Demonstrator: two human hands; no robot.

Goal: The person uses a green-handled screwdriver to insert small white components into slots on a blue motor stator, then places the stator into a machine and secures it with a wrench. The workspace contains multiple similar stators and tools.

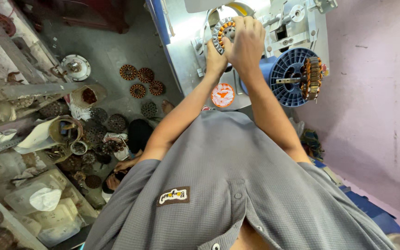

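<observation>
Up at the far edge of the machine's metal frame point(181, 46), both hands meet on the round stator point(224, 31), a ring of copper coils on a steel core. My right hand point(246, 41) covers its right side, fingers curled down onto it; my left hand point(215, 58) sits just below, pinching the lower rim. The ring faces me flat-on, its axis pointing toward the head camera. Right of the hands, a blue spool point(289, 78) carries another wound stator point(312, 78) on its shaft. More stators lie on the floor point(112, 51) to the left.
</observation>
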